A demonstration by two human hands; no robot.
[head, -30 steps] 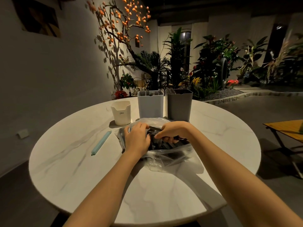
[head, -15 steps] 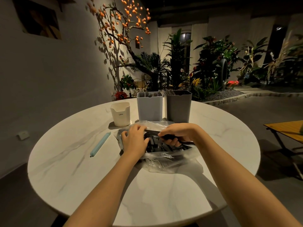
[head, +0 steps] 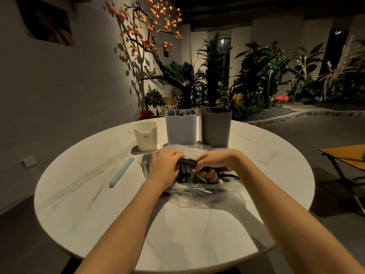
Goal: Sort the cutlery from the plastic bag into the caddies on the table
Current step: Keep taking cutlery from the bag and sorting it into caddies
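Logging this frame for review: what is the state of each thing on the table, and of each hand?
plastic bag: open, lying on table, dark cutlery inside
left hand: gripping bag edge
right hand: gripping dark cutlery
light grey caddy: upright, holds cutlery
dark grey caddy: upright, holds cutlery
white caddy: upright, contents unseen
blue bag clip: lying flat

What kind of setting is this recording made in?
Probably a dim restaurant or café with an indoor garden: a round marble-look table, dense potted plants, a decorative orange-fruited tree.
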